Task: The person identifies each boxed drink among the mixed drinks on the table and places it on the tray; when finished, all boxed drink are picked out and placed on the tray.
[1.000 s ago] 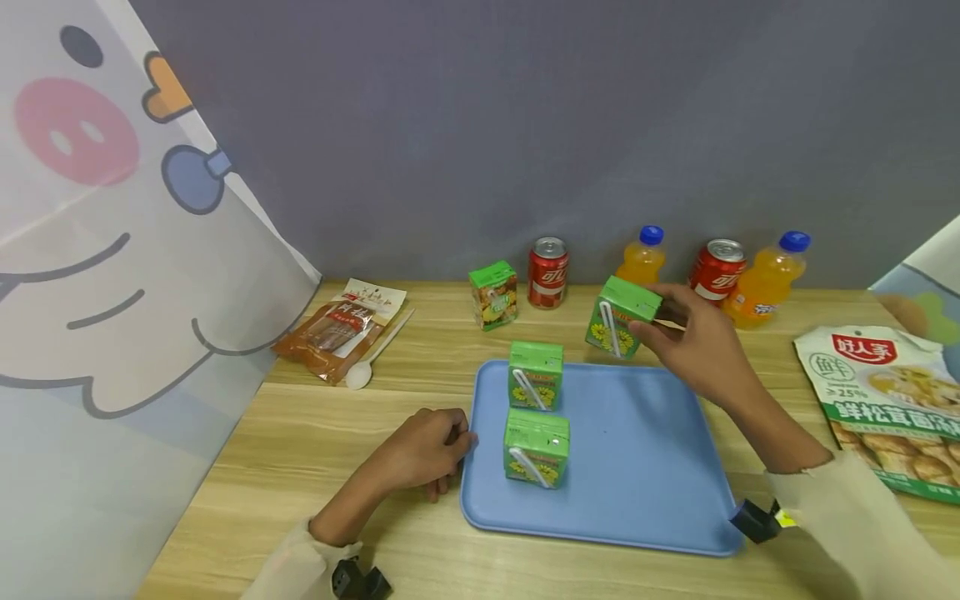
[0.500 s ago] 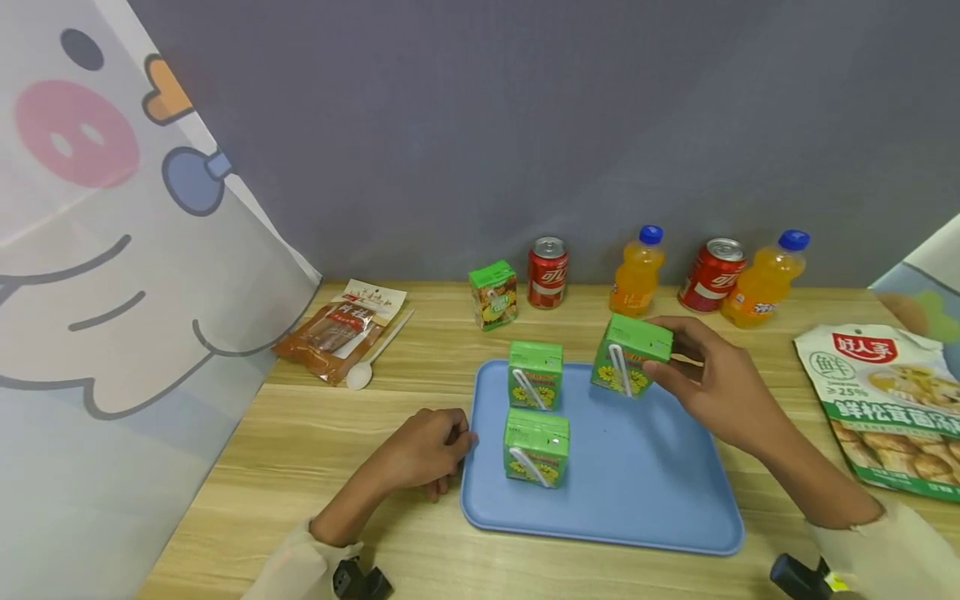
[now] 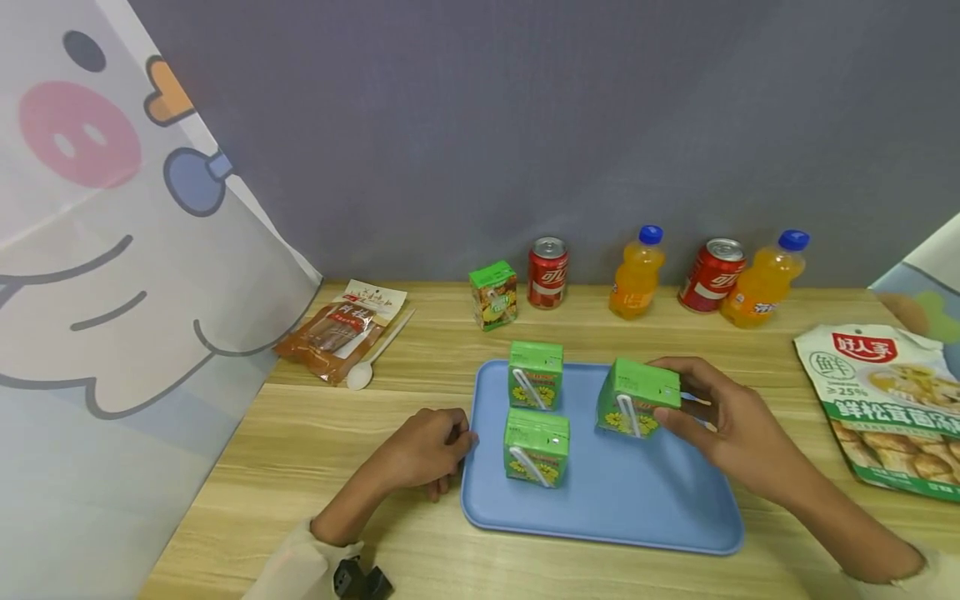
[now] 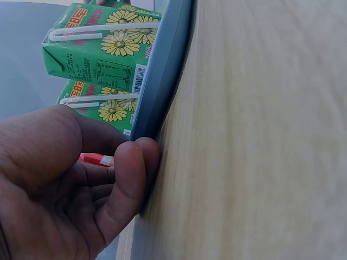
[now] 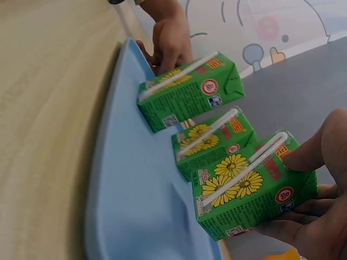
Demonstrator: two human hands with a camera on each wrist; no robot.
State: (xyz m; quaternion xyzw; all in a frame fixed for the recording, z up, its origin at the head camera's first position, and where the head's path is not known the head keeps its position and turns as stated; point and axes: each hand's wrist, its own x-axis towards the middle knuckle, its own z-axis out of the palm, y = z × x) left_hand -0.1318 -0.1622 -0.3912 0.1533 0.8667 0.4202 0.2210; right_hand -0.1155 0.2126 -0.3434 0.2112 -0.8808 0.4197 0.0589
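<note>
My right hand (image 3: 731,425) grips a green drink carton (image 3: 637,396) with yellow flowers and a white straw, thumb on the front and fingers behind. That carton is over the back right half of the blue tray (image 3: 600,500), seemingly just above its surface. Two matching cartons stand on the tray's left side, a rear carton (image 3: 536,375) and a front carton (image 3: 537,450). At the left rim, my left hand (image 3: 423,450) pinches the tray's edge between thumb and finger. The left wrist view shows the thumb (image 4: 130,173) against the rim.
Along the back wall stand a small green-topped carton (image 3: 494,296), two red cans (image 3: 548,273), and two orange drink bottles (image 3: 636,275). A brown snack packet (image 3: 337,329) and white spoon (image 3: 360,373) lie back left. A mushroom packet (image 3: 885,408) lies at the right.
My right hand has brought the carton from behind the tray forward and down over its back right part. The left hand has stayed at the rim.
</note>
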